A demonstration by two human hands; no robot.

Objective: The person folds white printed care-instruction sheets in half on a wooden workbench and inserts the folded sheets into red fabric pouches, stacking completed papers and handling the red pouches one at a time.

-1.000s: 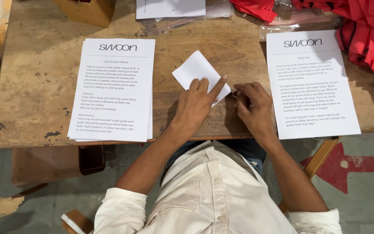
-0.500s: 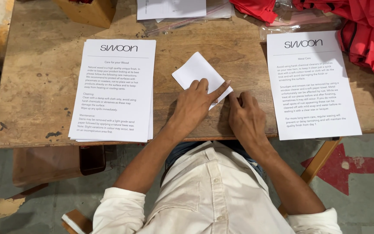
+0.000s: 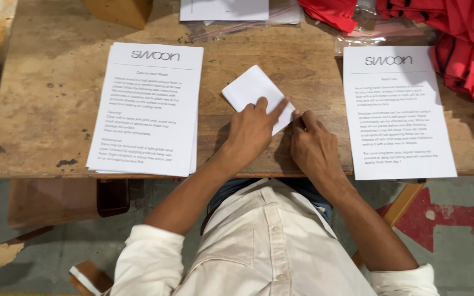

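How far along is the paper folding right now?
Done: the white sheet is already folded small and lies on the table. In hand: the left hand pins it flat while the right hand presses its near corner. Left: two stacks of printed sheets, one at left and one at right, lie unfolded.

The person wears a cream, off-white button-front shirt (image 3: 264,246) with a stitched placket and small pale buttons down the middle. Both sleeves are rolled up into thick cuffs above the elbows, leaving the forearms bare. Below the shirt hem a strip of blue denim trousers (image 3: 237,189) shows; the left hand (image 3: 253,129) and right hand (image 3: 311,145) are bare, without rings or watch.
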